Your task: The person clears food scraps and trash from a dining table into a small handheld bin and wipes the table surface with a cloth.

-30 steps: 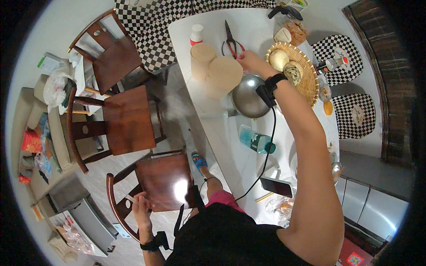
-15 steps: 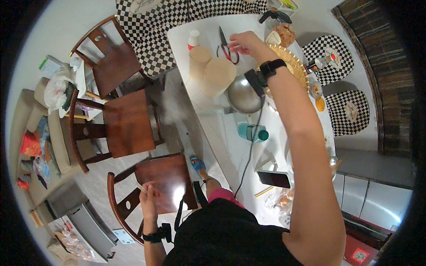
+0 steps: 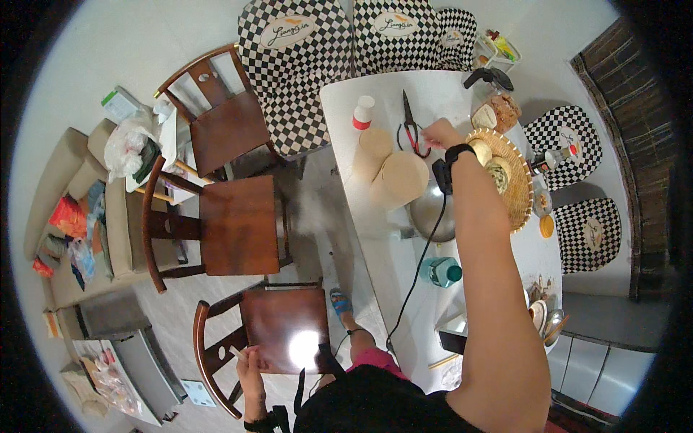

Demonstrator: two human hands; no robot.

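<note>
My right hand [image 3: 442,135] reaches over the far part of the table, its fingers drawn together at the red loop of a pair of scissors [image 3: 409,119]. The scissors lie flat, their dark blades pointing away from me. Low on the left, beside the nearest wooden chair, my left hand [image 3: 250,366] pinches a short, thin, pale stick [image 3: 236,352]. Left of the scissors stand two beige cylinders, a larger one [image 3: 401,177] and a smaller one [image 3: 375,144]. A steel bowl [image 3: 432,213] sits nearer me, partly hidden by my right wrist.
A woven tray [image 3: 518,198] holding bowls lies right of my forearm. On the white table [image 3: 382,245] are a teal bottle [image 3: 442,272], a white bottle with a red band [image 3: 364,112] and a lidded jug [image 3: 497,101]. Wooden chairs [image 3: 238,225] line the left side; a black cable crosses the table.
The view has shifted, so the table sits lower and further right. My right hand's spread fingers have come together at the scissors' handle. My left hand still pinches the pale stick.
</note>
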